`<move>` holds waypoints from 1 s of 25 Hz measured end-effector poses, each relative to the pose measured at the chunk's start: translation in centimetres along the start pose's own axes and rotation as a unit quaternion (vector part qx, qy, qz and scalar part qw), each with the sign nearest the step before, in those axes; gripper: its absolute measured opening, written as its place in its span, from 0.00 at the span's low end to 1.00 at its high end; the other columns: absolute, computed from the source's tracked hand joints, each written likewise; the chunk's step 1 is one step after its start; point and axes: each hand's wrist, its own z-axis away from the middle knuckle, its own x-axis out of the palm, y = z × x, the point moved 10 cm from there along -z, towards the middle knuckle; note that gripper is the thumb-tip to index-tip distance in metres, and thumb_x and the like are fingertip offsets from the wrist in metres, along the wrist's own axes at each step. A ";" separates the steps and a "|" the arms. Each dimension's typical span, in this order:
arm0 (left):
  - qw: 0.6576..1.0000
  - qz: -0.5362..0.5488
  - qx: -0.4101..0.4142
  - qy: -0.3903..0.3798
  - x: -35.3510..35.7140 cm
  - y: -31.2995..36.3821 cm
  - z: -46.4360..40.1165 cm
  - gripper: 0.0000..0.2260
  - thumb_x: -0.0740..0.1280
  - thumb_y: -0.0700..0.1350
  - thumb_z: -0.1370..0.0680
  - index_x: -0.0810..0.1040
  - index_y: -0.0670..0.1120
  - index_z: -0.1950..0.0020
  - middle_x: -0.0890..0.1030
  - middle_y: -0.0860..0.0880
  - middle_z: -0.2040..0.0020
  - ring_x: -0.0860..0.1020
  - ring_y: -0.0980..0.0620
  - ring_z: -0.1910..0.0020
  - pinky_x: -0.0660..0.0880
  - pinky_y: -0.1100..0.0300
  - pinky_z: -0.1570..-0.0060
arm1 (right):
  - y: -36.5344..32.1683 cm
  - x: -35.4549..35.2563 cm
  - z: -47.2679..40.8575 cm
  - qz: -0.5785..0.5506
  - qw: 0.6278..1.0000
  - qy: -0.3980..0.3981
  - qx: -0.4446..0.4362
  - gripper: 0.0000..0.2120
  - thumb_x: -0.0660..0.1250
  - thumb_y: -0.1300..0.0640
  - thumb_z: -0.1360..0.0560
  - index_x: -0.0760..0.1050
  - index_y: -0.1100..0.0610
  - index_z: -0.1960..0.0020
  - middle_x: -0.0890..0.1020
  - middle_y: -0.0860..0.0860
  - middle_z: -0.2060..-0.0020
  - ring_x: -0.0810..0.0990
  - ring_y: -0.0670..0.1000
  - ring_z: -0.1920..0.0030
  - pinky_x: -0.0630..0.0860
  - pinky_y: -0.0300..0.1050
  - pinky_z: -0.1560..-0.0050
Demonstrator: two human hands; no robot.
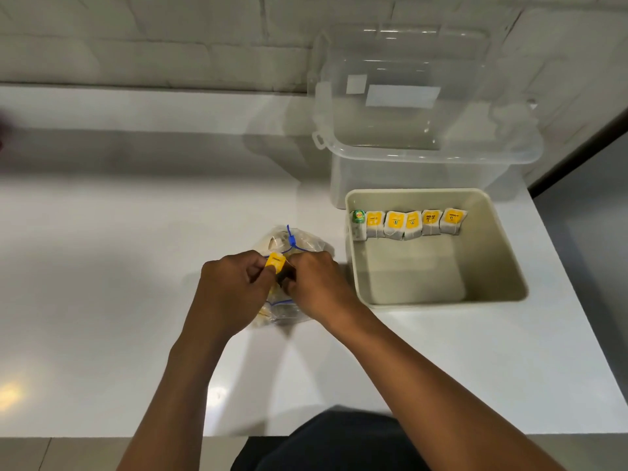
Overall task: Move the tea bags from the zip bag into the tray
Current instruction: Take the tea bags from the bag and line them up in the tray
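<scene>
We are looking down at a white desk point(136, 266), partway through moving tea bags from a zip bag into a tray. In the middle of the frame our two hands meet over the clear zip bag point(299, 243), which lies on the desk with its blue zip line showing. The left hand point(231, 294) pinches a tea bag point(275, 261) by its yellow tag, fingers curled around it. The right hand point(319, 287) is curled too, its fingertips gripping something dark just beside that tag; we cannot tell whether it is the tea bag's body or the zip bag's edge. Both forearms reach up from the bottom of the frame, angled toward each other, wrists raised a little above the zip bag.

To the right of centre sits the beige tray point(492, 266), touching or nearly touching the zip bag's right edge. A row of tea bags point(411, 224) with yellow tags already stands along its far wall; the near part of its floor is bare. Behind it, at upper right, stands a clear plastic box point(424, 130).

We judge the step in hand to be freeing one tea bag. The next move calls for lifting it clear and carrying it right, into the tray beside the row.
</scene>
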 end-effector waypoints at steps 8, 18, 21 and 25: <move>0.999 0.014 -0.030 -0.021 -0.8 -1.9 0.0 0.03 0.72 0.48 0.24 0.84 0.53 0.58 0.84 0.60 0.63 0.81 0.62 0.62 0.71 0.74 0.61 | -0.4 0.2 -0.1 -0.020 1.000 0.002 -0.015 0.08 0.65 0.59 0.26 0.82 0.56 0.50 0.84 0.54 0.54 0.80 0.57 0.51 0.77 0.46 0.54; 0.998 0.021 0.005 -0.051 0.8 -1.0 0.7 0.09 0.70 0.36 0.25 0.83 0.50 0.52 0.84 0.57 0.59 0.80 0.65 0.57 0.72 0.77 0.55 | -1.6 -0.4 0.7 0.059 0.997 -0.010 -0.040 0.09 0.65 0.65 0.26 0.80 0.59 0.47 0.81 0.57 0.49 0.80 0.58 0.48 0.68 0.41 0.58; 0.999 0.026 0.020 -0.042 0.7 -0.5 0.8 0.12 0.68 0.34 0.25 0.82 0.51 0.51 0.84 0.58 0.58 0.81 0.64 0.56 0.75 0.73 0.53 | -2.3 -2.2 1.2 0.035 0.998 -0.002 -0.049 0.11 0.64 0.66 0.25 0.80 0.57 0.46 0.82 0.55 0.49 0.80 0.57 0.47 0.73 0.42 0.54; 0.998 0.058 0.008 -0.038 0.4 -0.1 0.8 0.14 0.69 0.40 0.23 0.80 0.54 0.40 0.84 0.59 0.51 0.81 0.65 0.53 0.77 0.70 0.51 | -2.8 -5.1 1.6 -0.094 0.993 0.041 -0.052 0.13 0.67 0.67 0.28 0.82 0.56 0.47 0.84 0.51 0.53 0.81 0.50 0.51 0.77 0.41 0.48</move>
